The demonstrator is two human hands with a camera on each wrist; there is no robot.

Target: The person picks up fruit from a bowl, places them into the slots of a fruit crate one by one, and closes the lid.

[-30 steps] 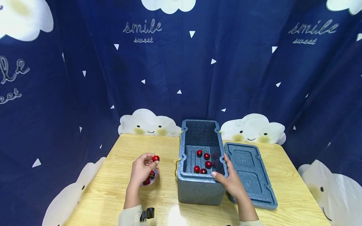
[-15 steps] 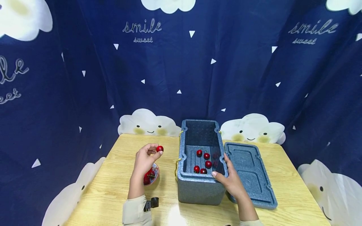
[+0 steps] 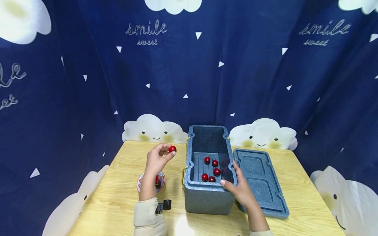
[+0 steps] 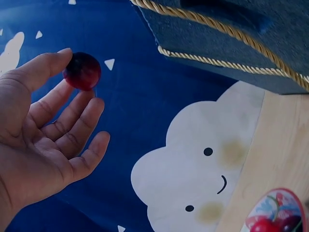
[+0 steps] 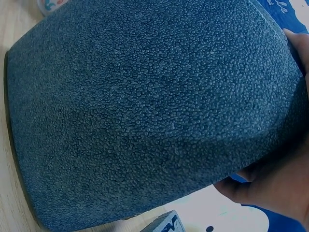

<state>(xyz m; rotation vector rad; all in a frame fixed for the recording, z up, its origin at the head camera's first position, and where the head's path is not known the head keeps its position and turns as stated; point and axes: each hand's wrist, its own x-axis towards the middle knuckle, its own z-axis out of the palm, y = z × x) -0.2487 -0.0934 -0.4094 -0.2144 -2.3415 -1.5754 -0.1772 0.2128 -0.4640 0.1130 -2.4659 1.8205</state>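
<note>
Pinched between the thumb and fingers of my left hand [image 3: 157, 158] is a dark red cherry [image 3: 172, 149] [image 4: 82, 71], held up left of the blue-grey box [image 3: 210, 200]. My right hand [image 3: 242, 189] grips the box's near right corner, thumb on the rim; in the right wrist view its fingers [image 5: 236, 189] touch the side wall. Several cherries [image 3: 217, 171] lie on the box floor. Below my left forearm a patterned bowl [image 3: 140, 184] holds more cherries [image 4: 264, 225], partly hidden by the arm.
The box lid [image 3: 261, 183] lies flat on the wooden table [image 3: 109, 196], right of the box. Yellow rope handles [image 3: 183, 178] hang at the box's sides. Behind the table hangs a blue curtain [image 3: 165, 65] with clouds.
My left hand has moved up and to the right, away from above the bowl, carrying the cherry toward the box. My right hand stays on the box corner.
</note>
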